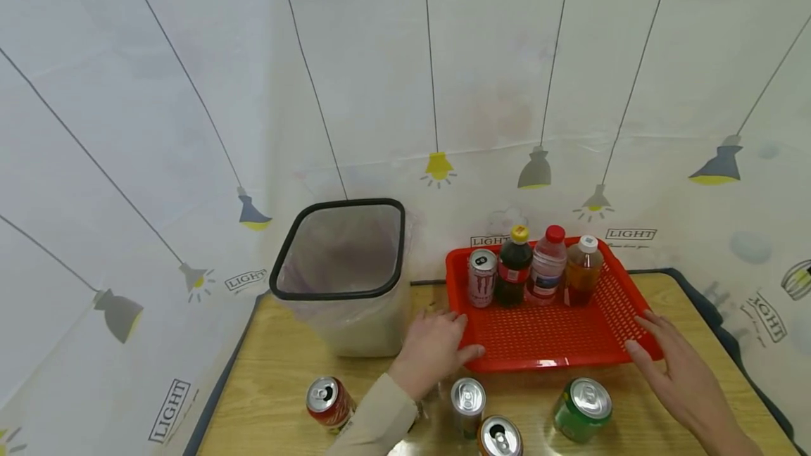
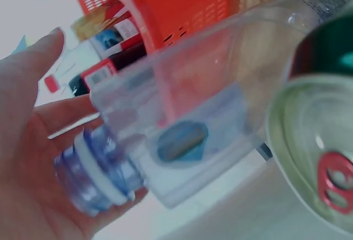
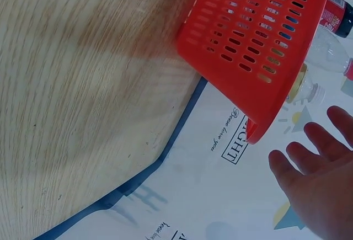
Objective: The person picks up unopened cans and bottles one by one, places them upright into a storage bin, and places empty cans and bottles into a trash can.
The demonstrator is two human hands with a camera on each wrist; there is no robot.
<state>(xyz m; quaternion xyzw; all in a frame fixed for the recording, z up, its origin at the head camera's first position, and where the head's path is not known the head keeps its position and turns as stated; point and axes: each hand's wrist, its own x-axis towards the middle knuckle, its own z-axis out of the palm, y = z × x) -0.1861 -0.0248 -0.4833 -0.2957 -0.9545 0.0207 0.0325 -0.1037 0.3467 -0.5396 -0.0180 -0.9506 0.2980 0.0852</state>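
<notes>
A red plastic basket [image 1: 545,333] stands at the back right of the table. Along its back are a pale drink can [image 1: 482,280], a dark cola bottle [image 1: 514,269], a clear bottle with a red cap [image 1: 546,267] and a white-capped bottle of amber drink [image 1: 583,273]. My left hand [image 1: 437,343] is at the basket's left front corner, fingers extended; contact is unclear. Beneath this hand, a clear capless bottle [image 2: 187,102] shows large in the left wrist view, ungripped. By the basket's right side, my right hand [image 1: 684,378] has its fingers spread, holding nothing.
A bin [image 1: 355,322] with a black rim and plastic liner stands left of the basket. In front are a red can [image 1: 331,403], a silver can [image 1: 468,407], an orange-brown can [image 1: 500,436] and a green can [image 1: 583,408]. A printed cloth backdrop [image 1: 380,55] surrounds the table.
</notes>
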